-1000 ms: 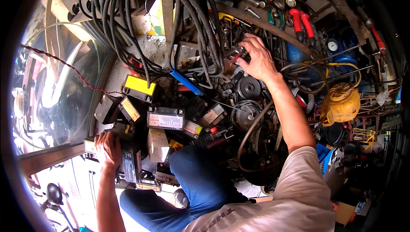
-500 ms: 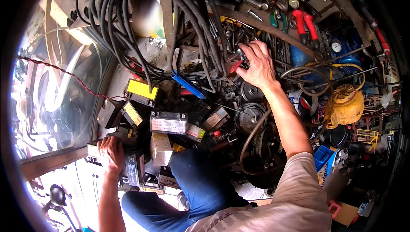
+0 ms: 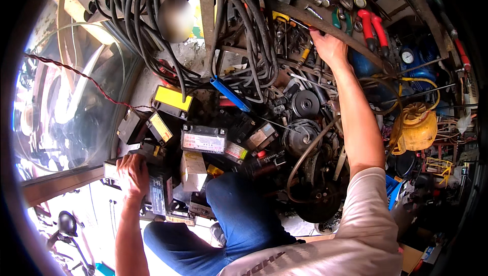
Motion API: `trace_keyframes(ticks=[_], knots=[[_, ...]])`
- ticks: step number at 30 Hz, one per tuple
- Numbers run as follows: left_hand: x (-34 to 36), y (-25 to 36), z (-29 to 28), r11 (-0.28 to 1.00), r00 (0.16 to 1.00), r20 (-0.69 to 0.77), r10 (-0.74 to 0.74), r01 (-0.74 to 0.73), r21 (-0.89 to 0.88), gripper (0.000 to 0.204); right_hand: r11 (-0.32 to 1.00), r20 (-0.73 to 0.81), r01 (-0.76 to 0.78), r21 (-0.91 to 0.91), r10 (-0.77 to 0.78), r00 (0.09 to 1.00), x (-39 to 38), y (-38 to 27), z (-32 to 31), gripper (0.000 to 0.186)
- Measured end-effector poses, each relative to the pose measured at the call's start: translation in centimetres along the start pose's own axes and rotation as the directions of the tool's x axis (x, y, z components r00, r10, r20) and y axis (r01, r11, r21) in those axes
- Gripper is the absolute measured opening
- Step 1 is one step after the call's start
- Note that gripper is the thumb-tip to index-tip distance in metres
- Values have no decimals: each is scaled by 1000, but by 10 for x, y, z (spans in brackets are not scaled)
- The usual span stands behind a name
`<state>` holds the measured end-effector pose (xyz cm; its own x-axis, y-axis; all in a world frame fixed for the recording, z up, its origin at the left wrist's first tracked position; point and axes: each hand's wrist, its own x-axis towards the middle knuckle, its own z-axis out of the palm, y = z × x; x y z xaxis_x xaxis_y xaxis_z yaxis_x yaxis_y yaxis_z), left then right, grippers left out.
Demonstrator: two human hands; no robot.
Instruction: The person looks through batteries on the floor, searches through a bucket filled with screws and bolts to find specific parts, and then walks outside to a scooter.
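On the left, my left hand (image 3: 133, 174) rests on a dark battery (image 3: 113, 169), its fingers curled over the edge. Beside it stands another dark battery (image 3: 159, 194) with a pale label. My right arm reaches far ahead to the tool rack. There my right hand (image 3: 330, 49) has its fingers closed at the rack's rusty metal bar (image 3: 333, 31), next to a thin metal shaft with a red end. The bar and the hand itself hide most of what the fingers hold. Near the hand hang wrenches and a yellow-handled tool (image 3: 304, 55).
Several batteries lie piled ahead, among them a yellow-topped one (image 3: 173, 98) and a white-labelled one (image 3: 204, 140). Coiled black cable (image 3: 147, 27) hangs at upper left. Red-handled cutters (image 3: 373, 27), a yellow machine part (image 3: 414, 128) and a round black pulley (image 3: 305, 104) are to the right.
My right hand has moved away and to the right, up to the rack's bar. The dark tool with a red part is no longer visible in it. My left hand stays on the battery.
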<state>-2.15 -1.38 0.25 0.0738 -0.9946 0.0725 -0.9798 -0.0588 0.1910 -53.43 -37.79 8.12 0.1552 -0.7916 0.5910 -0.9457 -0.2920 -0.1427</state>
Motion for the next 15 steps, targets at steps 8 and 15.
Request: trace_keyframes(ticks=[8,15], knots=[[4,4,-5,1000,1000,2,19,-19,15,10,986,169,14,164,-42,985,-16,6,-9,42],[-3,-4,-3,1000,1000,3,20,-20,10,11,923,215,268,276,-331,919,-31,-51,-36,53]])
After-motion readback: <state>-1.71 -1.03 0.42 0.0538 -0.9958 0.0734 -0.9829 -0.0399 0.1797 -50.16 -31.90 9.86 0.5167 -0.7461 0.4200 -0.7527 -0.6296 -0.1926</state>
